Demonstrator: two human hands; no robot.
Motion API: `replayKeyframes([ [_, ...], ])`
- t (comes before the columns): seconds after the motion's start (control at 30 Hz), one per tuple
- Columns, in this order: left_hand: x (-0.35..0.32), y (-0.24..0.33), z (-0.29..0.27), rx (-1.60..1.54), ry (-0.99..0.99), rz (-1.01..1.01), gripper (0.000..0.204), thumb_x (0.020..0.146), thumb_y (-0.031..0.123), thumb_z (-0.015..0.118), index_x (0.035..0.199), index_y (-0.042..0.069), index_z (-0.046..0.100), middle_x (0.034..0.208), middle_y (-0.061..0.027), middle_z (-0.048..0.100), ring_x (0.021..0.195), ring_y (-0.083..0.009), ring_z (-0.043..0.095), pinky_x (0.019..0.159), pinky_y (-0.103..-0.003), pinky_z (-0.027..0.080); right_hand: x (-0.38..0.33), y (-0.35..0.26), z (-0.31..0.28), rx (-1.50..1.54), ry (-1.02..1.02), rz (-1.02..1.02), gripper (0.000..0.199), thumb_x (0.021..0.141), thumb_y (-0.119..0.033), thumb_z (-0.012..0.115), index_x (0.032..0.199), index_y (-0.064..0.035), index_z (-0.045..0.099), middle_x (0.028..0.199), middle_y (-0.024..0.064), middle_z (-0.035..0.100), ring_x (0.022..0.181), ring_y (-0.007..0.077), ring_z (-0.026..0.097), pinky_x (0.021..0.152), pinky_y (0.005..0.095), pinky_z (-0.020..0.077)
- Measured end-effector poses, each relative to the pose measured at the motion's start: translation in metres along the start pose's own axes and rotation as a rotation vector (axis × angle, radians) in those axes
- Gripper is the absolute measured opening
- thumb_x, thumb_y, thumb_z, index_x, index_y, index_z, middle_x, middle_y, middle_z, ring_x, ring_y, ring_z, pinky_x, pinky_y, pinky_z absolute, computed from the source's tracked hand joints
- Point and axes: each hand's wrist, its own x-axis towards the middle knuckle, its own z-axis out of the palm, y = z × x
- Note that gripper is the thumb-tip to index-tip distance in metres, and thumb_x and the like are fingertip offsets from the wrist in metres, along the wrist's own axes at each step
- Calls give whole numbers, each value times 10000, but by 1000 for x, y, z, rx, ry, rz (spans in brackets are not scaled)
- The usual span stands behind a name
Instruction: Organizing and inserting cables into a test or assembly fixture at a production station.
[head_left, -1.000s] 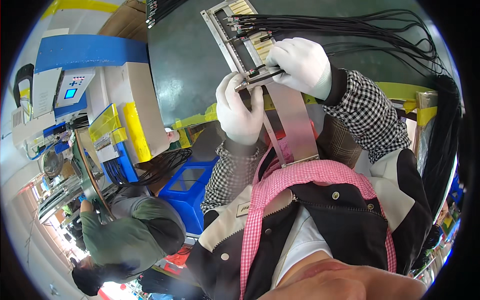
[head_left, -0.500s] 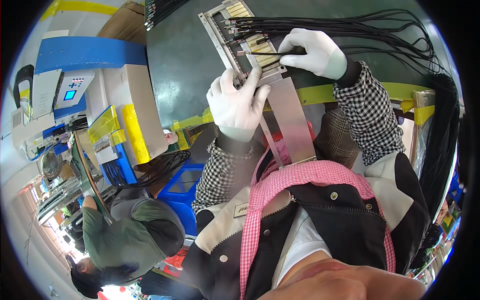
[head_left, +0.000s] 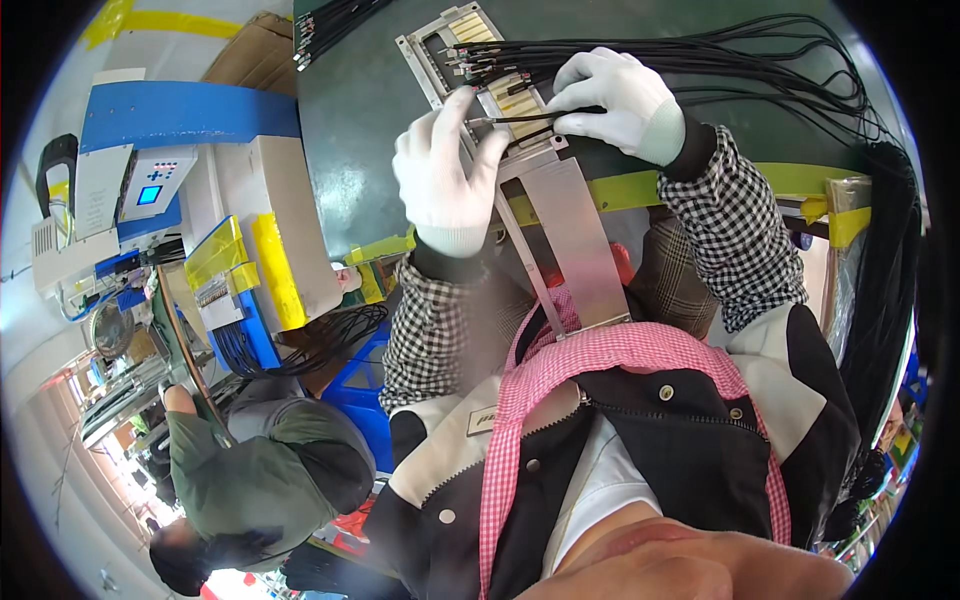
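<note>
My right hand [head_left: 622,108], in a white glove, pinches a black cable [head_left: 540,118] between thumb and fingers. The cable's bare end points left, over a slotted metal fixture [head_left: 522,163] with cream-coloured strips. My left hand [head_left: 446,180], also gloved, is at the fixture's left edge with thumb and index finger spread. The cable end lies close to the gap between them; I cannot tell whether they touch it. Farther up the fixture, several black cables [head_left: 600,50] lie with their stripped ends across the strips and their lengths running right.
A flat metal plate [head_left: 578,235] reaches from the fixture toward my body. Another bundle of cables [head_left: 325,25] lies at the table's far left. Left of the table stands a blue and white machine [head_left: 190,110] with a small screen. Another person [head_left: 250,480] sits at lower left.
My left hand has drawn back leftward off the fixture, and its thumb and index finger have parted. My right hand has shifted slightly up and left, with the cable still pinched.
</note>
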Motion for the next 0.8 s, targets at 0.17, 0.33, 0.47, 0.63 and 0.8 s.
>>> replayKeyframes([
  [0.17, 7, -7, -7, -233, -60, 0, 241, 783, 89, 669, 1023, 91, 666, 967, -69, 605, 833, -220, 544, 737, -313, 456, -1, -9, -9, 337, -30, 124, 136, 776, -155, 662, 872, -65, 696, 857, 30, 602, 795, 219, 559, 737, 319, 455],
  [0.33, -3, -15, 1, -180, 0, 65, 234, 792, 68, 658, 1026, 76, 662, 1007, -77, 614, 846, -219, 567, 752, -303, 471, -1, -2, 5, 287, -61, 164, 139, 778, -155, 661, 892, -75, 668, 855, 20, 592, 806, 209, 549, 759, 311, 444],
  [0.47, -14, -20, 8, -104, 69, 57, 233, 795, 67, 659, 1028, 73, 660, 1050, -87, 608, 884, -228, 579, 778, -306, 478, -1, 5, 15, -137, 57, -88, 142, 773, -155, 664, 898, -90, 642, 841, 12, 582, 799, 200, 542, 765, 305, 439],
  [0.63, -25, -20, 9, -144, 122, -44, 236, 798, 62, 656, 1034, 68, 655, 1091, -99, 595, 930, -234, 582, 809, -310, 479, 0, 2, 19, -290, 127, -209, 147, 754, -137, 664, 891, -115, 615, 819, 2, 567, 793, 187, 536, 768, 300, 434],
  [0.8, -28, -16, 9, -149, 133, -53, 250, 796, 63, 659, 1046, 63, 649, 1108, -105, 587, 954, -238, 580, 819, -316, 480, 4, -6, 23, -338, 202, -181, 167, 720, -117, 674, 873, -124, 608, 814, -6, 557, 803, 173, 534, 781, 297, 431],
])
